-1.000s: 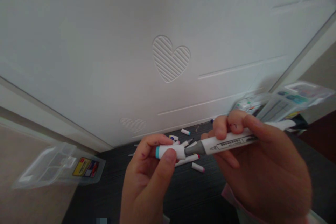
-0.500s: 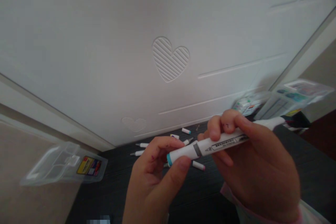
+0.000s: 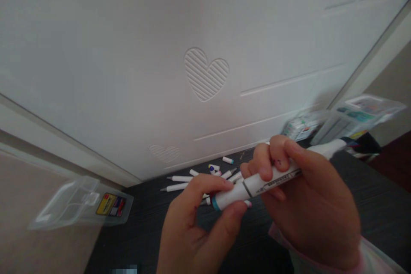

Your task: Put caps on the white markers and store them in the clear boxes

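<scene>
Door: white door (image 3: 96,51) fills the back.
Floor: dark floor (image 3: 369,205); loose pens (image 3: 180,178) lie at the door's foot.
Right hand: right hand (image 3: 314,209) clamped round the marker (image 3: 272,178), held level above the floor.
Left hand: left hand (image 3: 195,227) pinches the teal-tipped cap (image 3: 226,199).
Cap: seems seated, though blur hides the seam; pushing straight along the barrel suits best.

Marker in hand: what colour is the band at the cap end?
Teal. The band on the white marker shows clearest in the head view.
</scene>
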Available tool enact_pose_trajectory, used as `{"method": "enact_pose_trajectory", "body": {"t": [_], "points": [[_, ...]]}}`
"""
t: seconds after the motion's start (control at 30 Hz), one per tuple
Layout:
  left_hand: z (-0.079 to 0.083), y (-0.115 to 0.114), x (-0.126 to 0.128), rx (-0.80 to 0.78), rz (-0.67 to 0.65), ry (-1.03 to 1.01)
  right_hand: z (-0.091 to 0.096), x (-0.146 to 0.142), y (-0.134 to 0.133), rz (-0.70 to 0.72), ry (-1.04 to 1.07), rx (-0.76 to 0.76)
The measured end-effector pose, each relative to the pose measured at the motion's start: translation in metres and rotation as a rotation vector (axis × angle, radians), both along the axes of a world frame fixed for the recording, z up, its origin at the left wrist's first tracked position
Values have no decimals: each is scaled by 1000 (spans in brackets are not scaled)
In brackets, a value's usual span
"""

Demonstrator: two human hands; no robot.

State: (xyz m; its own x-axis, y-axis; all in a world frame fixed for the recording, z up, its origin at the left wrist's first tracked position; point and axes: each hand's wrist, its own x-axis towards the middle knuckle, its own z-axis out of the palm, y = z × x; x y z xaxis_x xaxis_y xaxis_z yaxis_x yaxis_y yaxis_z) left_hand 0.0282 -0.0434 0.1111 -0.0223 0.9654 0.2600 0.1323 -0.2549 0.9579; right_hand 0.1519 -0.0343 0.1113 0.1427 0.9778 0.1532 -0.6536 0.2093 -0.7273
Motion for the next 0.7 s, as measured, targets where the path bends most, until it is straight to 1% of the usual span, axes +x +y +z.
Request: {"method": "enact_pose_trajectory", "body": {"t": [0.13,0.23,0.43,0.53,0.63,0.7], "points": [[2,-3,4,-3,12,41,-2,-4,-1,47,-14,-6],[0,-4,7,17,21,70,-4,-7,0,78,-48,-12],[-6,2,10,111,-21,101,-14,-10,4,-1,-197,-24],[-6,2,9,159,-19,129,-17,-9,3,-4,-278,-2],[-5,1,7,181,-4,148,-17,-7,2,10,-327,31],[-4,0,7,185,9,154,-14,-5,2,-7,-368,40]]}}
